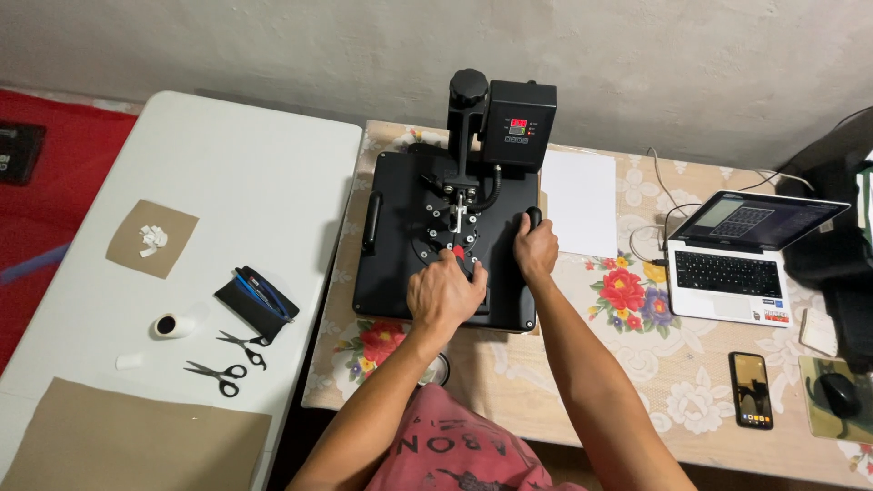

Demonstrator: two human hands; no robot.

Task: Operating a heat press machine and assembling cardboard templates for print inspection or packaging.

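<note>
A black heat press [400,264] sits on a table with a floral cloth, its top plate lowered flat. My left hand [446,293] rests on the plate near its front middle, fingers bent against the metal fittings. My right hand [535,247] is wrapped around the black handle [533,216] on the press's right side. The control box [518,125] with a small red display stands at the back beside a round black knob [468,86].
A white sheet [579,200] lies right of the press. Further right are an open laptop [732,259], a phone [751,389] and a mouse [837,393]. The white table on the left holds two scissors [227,362], a black pouch [256,302], a tape roll [171,325] and brown paper [136,441].
</note>
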